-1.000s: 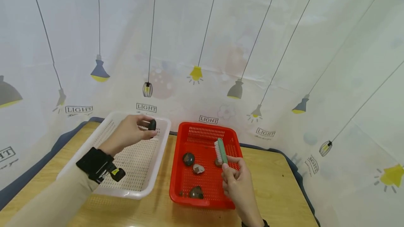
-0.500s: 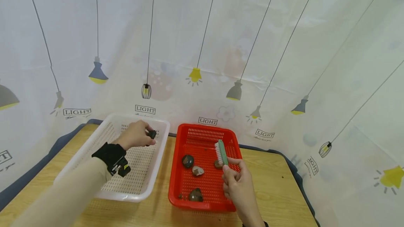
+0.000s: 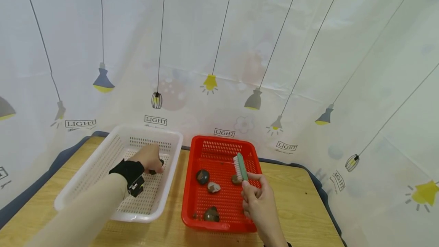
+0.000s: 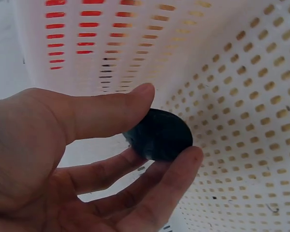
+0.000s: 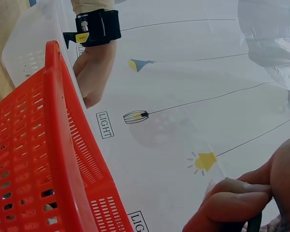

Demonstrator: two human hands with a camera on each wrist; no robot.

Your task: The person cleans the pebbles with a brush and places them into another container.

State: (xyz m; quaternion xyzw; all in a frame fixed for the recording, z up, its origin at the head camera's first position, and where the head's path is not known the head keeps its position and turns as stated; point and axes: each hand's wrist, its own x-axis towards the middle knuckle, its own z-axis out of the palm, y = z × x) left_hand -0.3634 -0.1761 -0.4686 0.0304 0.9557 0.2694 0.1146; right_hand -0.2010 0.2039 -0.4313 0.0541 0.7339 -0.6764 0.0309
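Inside the white basket (image 3: 118, 216), my left hand (image 3: 149, 157) reaches down near the far right corner. Its thumb and fingers pinch a smooth dark stone (image 4: 164, 135), close over the perforated floor. Above the right side of the red basket (image 3: 223, 226), my right hand (image 3: 258, 201) grips a green brush (image 3: 242, 167) by its handle end, white bristles facing left. In the right wrist view the brush is mostly hidden behind the curled fingers (image 5: 237, 203). Several stones lie in the red basket: a dark round one (image 3: 202, 177), a pale one (image 3: 213, 187) and a brownish one (image 3: 211, 214) among them.
Both baskets stand side by side on a wooden table (image 3: 295, 201), with a narrow gap between them. Another brown stone (image 3: 236, 179) lies partly behind the brush. Behind the table hangs a white sheet (image 3: 192, 41) printed with lamps.
My left hand has lowered into the white basket, still holding the dark stone. My right hand and the brush have stayed nearly still. The view has shifted slightly.
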